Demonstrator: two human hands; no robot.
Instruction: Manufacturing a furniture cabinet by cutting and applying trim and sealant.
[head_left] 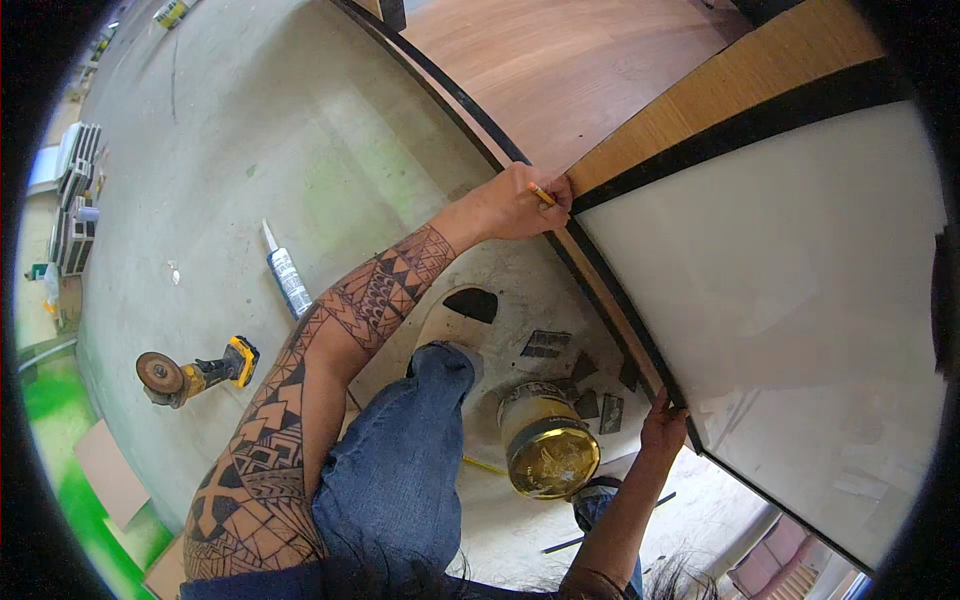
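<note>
Left hand [525,203] curled; right hand [663,428] apart

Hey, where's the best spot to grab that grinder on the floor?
Hold the grinder by its narrow middle, probably coming from the right, past the battery: the disc sits at the left end, away from that grip.

Grey floor [205,215] strewn at several points

Clock directions are taken from the view's centre. A caulking tube [287,281] is laid at nine o'clock, and a yellow-and-black angle grinder [204,375] is set between eight and nine. At five o'clock a gold-topped bucket [550,455] is stood upon the floor, with flat dark pieces [547,344] scattered near it, toward four.
</note>
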